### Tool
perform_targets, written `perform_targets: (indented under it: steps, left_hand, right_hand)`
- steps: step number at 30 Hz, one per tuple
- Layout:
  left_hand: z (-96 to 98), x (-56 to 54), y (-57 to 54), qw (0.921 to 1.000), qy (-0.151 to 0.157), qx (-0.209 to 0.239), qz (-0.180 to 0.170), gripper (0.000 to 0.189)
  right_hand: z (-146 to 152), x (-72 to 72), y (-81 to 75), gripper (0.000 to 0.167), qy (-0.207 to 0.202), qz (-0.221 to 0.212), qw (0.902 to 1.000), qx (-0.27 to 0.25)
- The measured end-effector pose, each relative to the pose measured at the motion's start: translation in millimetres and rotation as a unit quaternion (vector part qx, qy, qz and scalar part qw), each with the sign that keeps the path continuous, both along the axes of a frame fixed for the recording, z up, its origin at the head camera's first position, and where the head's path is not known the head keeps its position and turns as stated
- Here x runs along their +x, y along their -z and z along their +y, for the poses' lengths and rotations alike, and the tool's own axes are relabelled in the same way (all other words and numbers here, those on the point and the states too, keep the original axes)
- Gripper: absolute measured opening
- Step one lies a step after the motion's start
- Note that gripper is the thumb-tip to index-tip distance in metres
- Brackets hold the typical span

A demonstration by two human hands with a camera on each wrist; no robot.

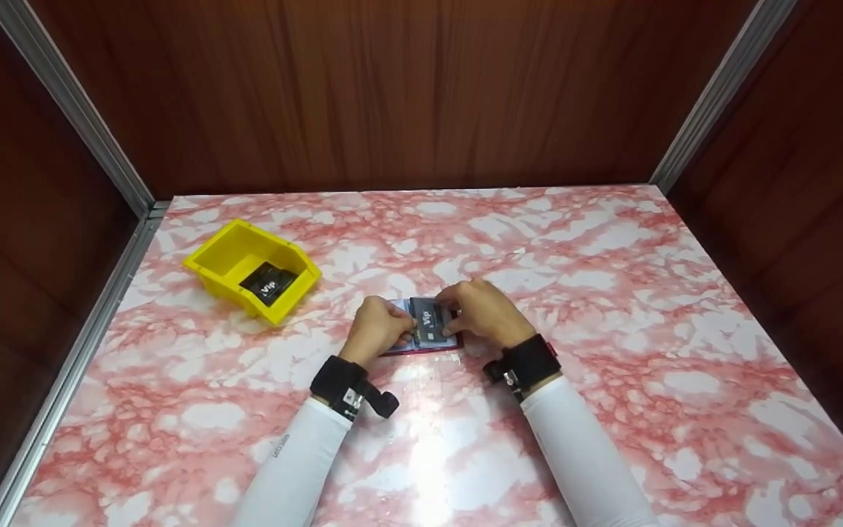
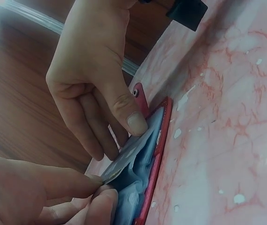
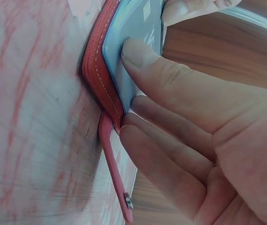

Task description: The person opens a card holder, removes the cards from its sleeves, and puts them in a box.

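A red card holder (image 3: 95, 70) with clear plastic sleeves (image 2: 145, 154) lies spread on the table between both hands. A dark card (image 1: 430, 320) marked "Vip" lies in or over its right-hand sleeve. My left hand (image 1: 379, 328) pinches the sleeve's inner edge between thumb and finger, seen close in the left wrist view. My right hand (image 1: 491, 313) grips the sleeve's outer side, thumb flat over the card and other fingers behind it. The holder's strap (image 3: 112, 164) with a metal snap sticks out beside the right fingers. How far the card sits inside is partly hidden.
A yellow bin (image 1: 227, 252) stands to the left, holding several black "Vip" cards (image 1: 268, 284). The table (image 1: 612, 351) has a red-and-white marbled top. Brown wood-grain panels (image 1: 392, 95) with metal corner posts enclose its back and sides.
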State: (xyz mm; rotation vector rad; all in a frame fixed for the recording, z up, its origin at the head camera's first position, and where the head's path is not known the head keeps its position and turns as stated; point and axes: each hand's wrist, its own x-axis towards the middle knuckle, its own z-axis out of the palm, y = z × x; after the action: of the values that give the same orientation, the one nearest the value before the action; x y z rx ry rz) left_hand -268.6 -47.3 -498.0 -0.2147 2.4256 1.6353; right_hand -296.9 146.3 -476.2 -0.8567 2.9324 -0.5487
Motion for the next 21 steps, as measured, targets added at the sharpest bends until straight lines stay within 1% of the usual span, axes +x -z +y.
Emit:
perform_targets:
  steps: [3, 7, 11, 15, 21]
  left_hand:
    - [-0.8, -0.2, -1.0, 0.9999, -0.002, 0.013, -0.005, 0.007]
    - [-2.6, 0.2, -2.8, 0.9995, 0.0, 0.032, -0.003, 0.008]
    - [-3.2, 0.4, -3.8, 0.9969, 0.006, 0.079, -0.003, 0.013]
    - [-2.3, -0.1, -4.0, 0.9921, 0.013, 0.124, -0.018, 0.02]
    - [-1.4, -1.0, -2.2, 0.9908, 0.015, 0.132, -0.024, 0.021]
  right_hand:
    - [0.1, 0.2, -0.2, 0.048, 0.003, -0.005, 1.0, -0.001]
    - [0.6, 0.5, 0.2, 0.048, 0.008, -0.009, 0.9999, -0.001]
    - [0.9, 0.5, 0.9, 0.047, 0.01, -0.007, 0.9999, 0.001]
    - [1.0, -0.1, 0.8, 0.046, -0.002, -0.006, 1.0, -0.002]
    - [3.2, -1.1, -0.9, 0.046, -0.011, -0.028, 0.9994, -0.017]
